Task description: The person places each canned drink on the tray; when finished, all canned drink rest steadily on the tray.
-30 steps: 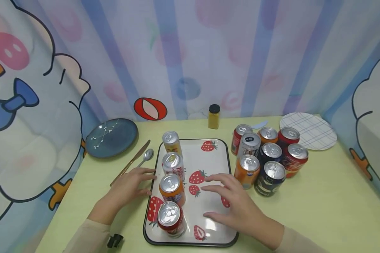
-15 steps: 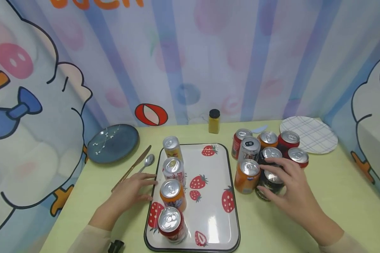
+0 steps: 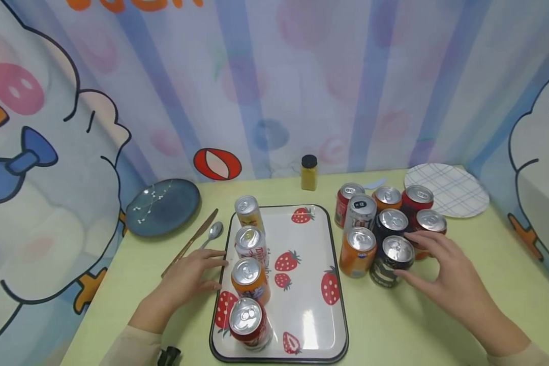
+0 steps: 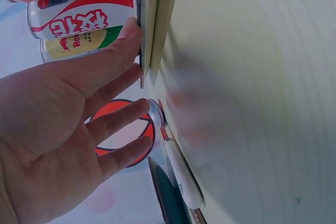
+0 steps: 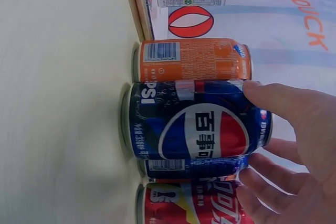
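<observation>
My right hand (image 3: pixel 457 284) is at the front dark blue Pepsi can (image 5: pixel 210 129), thumb at its near upper side and fingers reaching behind it. The can stands upright on the table. My left hand (image 3: pixel 189 277) lies with relaxed fingers along the left edge of the strawberry-print tray (image 3: pixel 302 325). On the tray's left side stands a column of cans: a gold one (image 3: pixel 249 216), a white-and-red one (image 3: pixel 251 244), an orange one (image 3: pixel 248 284) and a red one (image 3: pixel 249 323). An orange Fanta can (image 3: pixel 358 254) stands left of the Pepsi can.
Behind the Pepsi can, several more cans stand packed together, including a silver one (image 3: pixel 360 216) and a red one (image 3: pixel 417 198). A checked plate (image 3: pixel 453 190) and a yellow bottle (image 3: pixel 308 175) are at the back. A dark plate (image 3: pixel 162 206), knife (image 3: pixel 192 241) and spoon (image 3: pixel 215 231) lie left.
My right hand has moved from above the tray to the group of cans, then shifted a little right around the front Pepsi can. My left hand has stayed by the tray edge.
</observation>
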Tool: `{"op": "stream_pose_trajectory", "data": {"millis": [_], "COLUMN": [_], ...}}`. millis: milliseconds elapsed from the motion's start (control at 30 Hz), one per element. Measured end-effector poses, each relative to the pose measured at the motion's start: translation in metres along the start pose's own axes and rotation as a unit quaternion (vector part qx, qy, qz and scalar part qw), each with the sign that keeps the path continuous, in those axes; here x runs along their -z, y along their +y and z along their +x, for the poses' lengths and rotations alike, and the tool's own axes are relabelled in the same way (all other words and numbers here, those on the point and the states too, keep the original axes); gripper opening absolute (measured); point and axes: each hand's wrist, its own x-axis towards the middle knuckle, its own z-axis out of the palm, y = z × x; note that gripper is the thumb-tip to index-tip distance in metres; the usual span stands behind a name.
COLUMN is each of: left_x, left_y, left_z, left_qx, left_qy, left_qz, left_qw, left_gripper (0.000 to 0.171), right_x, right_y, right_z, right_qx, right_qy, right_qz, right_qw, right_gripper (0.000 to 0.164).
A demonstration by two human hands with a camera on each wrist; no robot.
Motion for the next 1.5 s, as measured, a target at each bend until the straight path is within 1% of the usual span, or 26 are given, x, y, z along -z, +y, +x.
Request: {"op": "stream_pose_trajectory", "data": {"millis": [133, 233, 433, 500, 567, 667, 767, 867, 967, 1067, 1200, 1367, 1500], "left_x": [0.000, 0.000, -0.001, -0.002, -0.003, -0.003, -0.003, -0.002, -0.001, 0.000, 0.000, 0.001, 0.000], "left_y": [0.000, 0.000, 0.000, 0.000, 0.001, 0.001, 0.002, 0.002, 0.001, 0.001, 0.001, 0.001, 0.001], "left_z": [-0.001, -0.001, 0.000, 0.000, 0.000, 0.000, 0.000, 0.000, 0.001, 0.001, 0.002, 0.002, 0.002], "left_qx": [0.005, 0.006, 0.010, 0.010, 0.012, 0.013, 0.018, 0.017, 0.014, 0.009, 0.013, 0.015, 0.017], "left_qy": [0.000, -0.001, 0.001, 0.001, -0.001, -0.004, -0.007, -0.008, -0.009, -0.009, -0.011, -0.014, -0.016], "left_qz": [-0.001, -0.001, -0.004, -0.004, -0.003, -0.002, -0.003, -0.004, -0.001, 0.003, 0.003, 0.003, 0.004], "left_qw": [1.0000, 1.0000, 0.9999, 0.9999, 0.9999, 0.9999, 0.9998, 0.9998, 0.9999, 0.9999, 0.9998, 0.9998, 0.9997], "left_gripper": [0.053, 0.054, 0.054, 0.055, 0.055, 0.055, 0.056, 0.055, 0.055, 0.054, 0.054, 0.054, 0.053], "right_x": [-0.004, -0.006, -0.006, -0.004, -0.003, -0.001, 0.001, 0.002, 0.000, -0.006, -0.020, -0.048, -0.075], "right_y": [0.000, 0.001, 0.001, 0.000, -0.003, -0.010, -0.022, -0.036, -0.051, -0.063, -0.077, -0.094, -0.105], "right_z": [0.001, 0.003, 0.005, 0.003, 0.001, -0.002, -0.003, 0.000, 0.006, 0.015, 0.033, 0.059, 0.079], "right_qx": [-0.015, -0.028, -0.072, -0.089, -0.098, -0.094, -0.079, -0.064, -0.048, -0.025, -0.004, -0.022, -0.027], "right_qy": [-0.026, -0.035, -0.031, -0.028, -0.029, -0.033, -0.038, -0.046, -0.060, -0.069, -0.079, -0.098, -0.089], "right_qz": [0.000, 0.011, 0.047, 0.054, 0.057, 0.064, 0.080, 0.099, 0.131, 0.162, 0.182, 0.205, 0.210], "right_qw": [1.000, 0.999, 0.996, 0.994, 0.993, 0.993, 0.993, 0.992, 0.988, 0.984, 0.980, 0.974, 0.973], "right_gripper": [0.074, 0.071, 0.068, 0.067, 0.067, 0.067, 0.068, 0.068, 0.069, 0.070, 0.070, 0.068, 0.067]}}
